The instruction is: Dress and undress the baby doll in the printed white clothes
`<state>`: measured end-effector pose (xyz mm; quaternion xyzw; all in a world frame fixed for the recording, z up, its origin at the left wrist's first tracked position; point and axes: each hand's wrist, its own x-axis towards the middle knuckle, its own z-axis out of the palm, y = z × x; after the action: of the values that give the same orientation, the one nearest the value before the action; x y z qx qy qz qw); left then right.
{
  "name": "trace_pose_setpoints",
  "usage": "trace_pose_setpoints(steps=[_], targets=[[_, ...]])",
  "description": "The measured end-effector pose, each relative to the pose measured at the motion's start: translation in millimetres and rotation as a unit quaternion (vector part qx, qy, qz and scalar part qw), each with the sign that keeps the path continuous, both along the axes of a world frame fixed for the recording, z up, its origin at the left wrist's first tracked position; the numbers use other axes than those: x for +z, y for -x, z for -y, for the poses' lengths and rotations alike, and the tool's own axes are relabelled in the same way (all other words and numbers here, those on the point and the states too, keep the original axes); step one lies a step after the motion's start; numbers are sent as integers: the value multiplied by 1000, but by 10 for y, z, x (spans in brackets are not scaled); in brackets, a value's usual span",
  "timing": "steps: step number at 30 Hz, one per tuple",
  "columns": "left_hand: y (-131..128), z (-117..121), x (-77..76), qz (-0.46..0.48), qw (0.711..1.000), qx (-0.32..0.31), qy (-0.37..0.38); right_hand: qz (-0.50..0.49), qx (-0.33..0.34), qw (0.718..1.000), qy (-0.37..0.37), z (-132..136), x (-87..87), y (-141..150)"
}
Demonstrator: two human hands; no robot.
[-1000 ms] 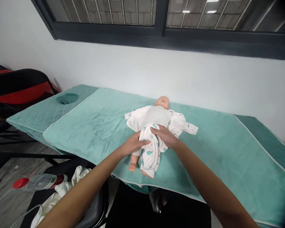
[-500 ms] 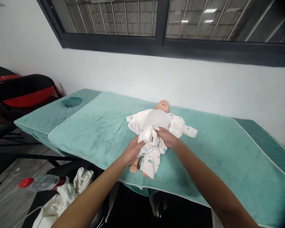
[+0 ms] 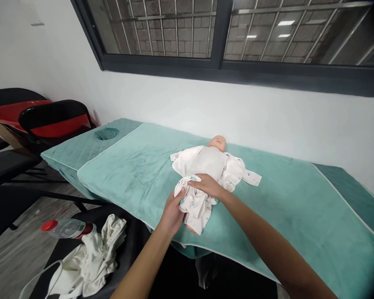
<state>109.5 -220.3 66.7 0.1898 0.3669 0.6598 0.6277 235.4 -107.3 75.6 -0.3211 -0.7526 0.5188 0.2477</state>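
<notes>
A baby doll (image 3: 217, 143) lies on its back on the green-covered bed (image 3: 299, 216), its head toward the wall. An open white top (image 3: 187, 160) is spread around its trunk, sleeves out to both sides. Over its lower body are white baby pants (image 3: 198, 206) with a green print, bunched at the upper part. My left hand (image 3: 173, 211) grips the bunched pants from the left, thumb on top. Opposite it, my right hand (image 3: 207, 185) pinches the gathered edge. One foot of the doll shows partly below a pant leg; the other leg is hidden behind my left hand.
A black chair (image 3: 129, 249) at the lower left bears a bottle with a red cap (image 3: 67, 228) and a crumpled white cloth bag (image 3: 96, 257). Black and red chairs (image 3: 57, 120) stand beyond the bed's left end. Behind the bed are a white wall and a barred window (image 3: 174, 33).
My left hand has shifted down and turned, now covering the doll's bare leg. The pants are gathered more tightly, their upper edge moved slightly left. The view has tilted up and turned left.
</notes>
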Motion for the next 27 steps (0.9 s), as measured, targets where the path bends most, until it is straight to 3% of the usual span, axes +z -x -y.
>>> trace_pose_setpoints(steps=[2,5,8,11,14,22,27], targets=[[-122,165,4,-6,996,84,15,98,9,990,-104,33,31,54],[-313,438,-32,-10,981,192,37,259,49,936,-235,116,100,144],[-388,661,-137,-18,965,253,73,347,117,876,-314,211,130,238],[-304,783,-276,-28,955,283,90,385,144,840,-353,292,120,328],[-165,824,-386,-32,952,285,110,389,142,833,-367,340,107,393],[-38,890,-578,-6,951,253,180,381,110,850,-346,409,52,399],[73,893,-650,-97,956,240,140,346,106,866,-345,417,-5,355]])
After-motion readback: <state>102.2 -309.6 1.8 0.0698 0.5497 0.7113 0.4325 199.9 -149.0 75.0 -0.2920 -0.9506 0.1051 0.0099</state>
